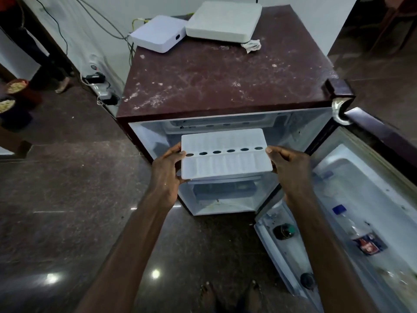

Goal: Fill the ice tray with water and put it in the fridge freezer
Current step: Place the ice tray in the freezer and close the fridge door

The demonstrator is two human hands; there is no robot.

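A white ice tray [225, 157] with two rows of cells and a middle line of dark round holes is held level in front of the open fridge [225, 86]. My left hand [168, 170] grips its left end and my right hand [286, 166] grips its right end. The tray hangs at the mouth of the fridge's upper compartment [225, 125], its far edge just under the top. Whether the cells hold water cannot be told.
The fridge door [361, 211] swings open to the right, with bottles [358, 231] in its racks. Two white boxes [194, 28] and a crumpled paper [251, 45] sit on the maroon top. Cables and a power strip [101, 86] lie left. My bare feet [230, 294] stand on glossy dark floor.
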